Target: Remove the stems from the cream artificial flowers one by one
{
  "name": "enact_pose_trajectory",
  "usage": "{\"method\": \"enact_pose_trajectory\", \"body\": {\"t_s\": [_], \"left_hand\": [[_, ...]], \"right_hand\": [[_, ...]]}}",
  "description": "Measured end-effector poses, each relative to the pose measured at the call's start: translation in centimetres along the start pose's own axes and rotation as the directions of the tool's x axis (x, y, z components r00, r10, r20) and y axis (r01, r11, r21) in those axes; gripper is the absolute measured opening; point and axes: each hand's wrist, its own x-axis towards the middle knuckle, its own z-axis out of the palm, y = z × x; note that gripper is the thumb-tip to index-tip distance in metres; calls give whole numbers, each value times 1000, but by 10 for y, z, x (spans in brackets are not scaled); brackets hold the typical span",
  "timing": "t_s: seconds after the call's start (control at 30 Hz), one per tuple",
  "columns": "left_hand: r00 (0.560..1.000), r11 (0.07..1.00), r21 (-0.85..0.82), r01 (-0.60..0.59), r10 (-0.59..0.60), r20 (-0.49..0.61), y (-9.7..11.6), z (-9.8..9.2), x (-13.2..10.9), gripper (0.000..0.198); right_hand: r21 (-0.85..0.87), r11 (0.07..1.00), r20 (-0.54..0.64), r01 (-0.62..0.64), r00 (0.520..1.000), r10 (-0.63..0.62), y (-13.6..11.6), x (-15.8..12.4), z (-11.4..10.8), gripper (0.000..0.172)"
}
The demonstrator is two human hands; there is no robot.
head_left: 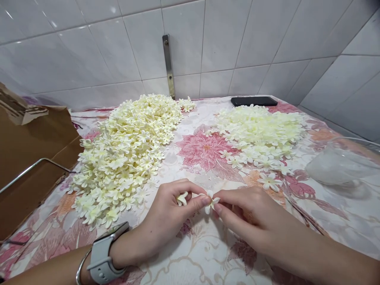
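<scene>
Between both hands, over the front of the table, is a small white artificial flower [211, 203] with pale petals. My left hand [175, 213] pinches it with thumb and index finger, and a second white flower [182, 198] shows inside the curl of that hand. From the other side, my right hand [249, 213] pinches a petal of the same flower between thumb and fingertips. A big heap of cream-white flowers [127, 150] lies to the left, and a flatter pile of pale petal pieces [261, 130] lies to the right. One loose petal piece [269, 181] rests just beyond my right hand.
A floral tablecloth [204, 152] covers the table. Behind the right pile lies a black phone [254, 101]. An open cardboard box [35, 158] stands at the left, and a clear plastic container or bag [335, 164] is at the right. A tiled wall [222, 39] closes off the back.
</scene>
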Motion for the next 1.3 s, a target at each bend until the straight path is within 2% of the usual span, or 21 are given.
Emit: {"method": "enact_pose_trajectory", "body": {"t_s": [0.1,0.23,0.33,0.4,0.53,0.6,0.73,0.83,0.93,1.0,1.07,1.1,1.13,1.2,1.27,1.3], "left_hand": [[999,998,-46,41,-41,7,1,0,1,15],[995,984,-144,101,-98,25,2,1,0,21],[987,968,-197,153,-138,86,3,1,-2,24],[977,960,-209,187,-159,144,4,0,-3,25],[948,967,-192,167,-103,302,5,-2,-2,31],[944,972,-192,133,-66,324,5,-3,-2,34],[965,960,-225,168,-114,234,4,-2,-3,31],[961,936,-270,225,-168,219,3,0,-4,30],[966,934,-273,230,-185,178,3,0,-1,29],[981,940,-281,194,-177,86,3,-1,1,30],[994,955,-277,106,-113,-9,3,-2,1,32],[998,963,-262,64,-69,-9,3,-3,1,31],[999,969,-244,33,-27,28,3,-4,0,29],[984,977,-212,28,10,177,3,-5,-2,24],[948,985,-157,65,-12,317,3,-5,-3,21],[936,990,-117,75,-30,350,3,-5,-3,21]], "right_hand": [[58,998,2,-1,1000,1,2,1,2,30],[263,963,30,-63,998,57,3,2,-2,30],[405,907,68,-113,993,93,5,2,-6,26],[468,878,73,-101,994,76,6,1,-7,28],[582,808,86,-94,995,53,9,1,-6,27],[628,770,89,-111,994,71,9,2,-6,25],[688,712,97,-138,990,99,11,2,-5,29],[702,694,105,-159,987,120,12,3,-6,30],[736,670,79,-98,995,59,13,2,-9,33],[745,664,39,-59,998,45,13,1,-11,36],[695,717,-11,-47,997,77,13,1,-12,35],[658,751,-31,-54,995,98,13,1,-12,34],[627,776,-38,-62,993,110,13,1,-11,33],[613,787,-8,-75,995,101,13,2,-8,35],[649,753,66,-106,994,82,13,3,-4,40],[674,728,112,-128,991,70,13,3,-3,41]]}}
